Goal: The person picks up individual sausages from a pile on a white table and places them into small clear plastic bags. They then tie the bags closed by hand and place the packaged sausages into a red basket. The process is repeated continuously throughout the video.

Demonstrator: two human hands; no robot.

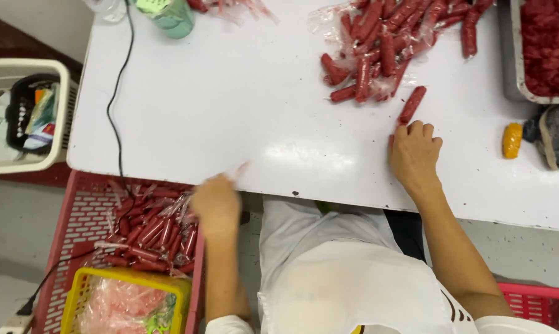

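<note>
My left hand (216, 201) hangs over the table's near edge, above a pink crate (81, 216) of wrapped red sausages (152, 232), and pinches a thin clear wrapper (238, 169). Its motion blurs it. My right hand (414, 154) rests knuckles-up on the white table (230, 105), fingers curled, with a bit of red sausage showing at its left side. One loose red sausage (412, 104) lies just beyond its fingertips. A heap of red sausages (385, 43) on clear plastic lies farther back.
A metal tray of red minced meat (549, 46) stands at the far right, with an orange object (512, 140) and a striped cloth (558, 136) beside it. A black cable (115, 93) crosses the table's left side. A yellow basket (128, 303) and a white basket (22, 114) stand left.
</note>
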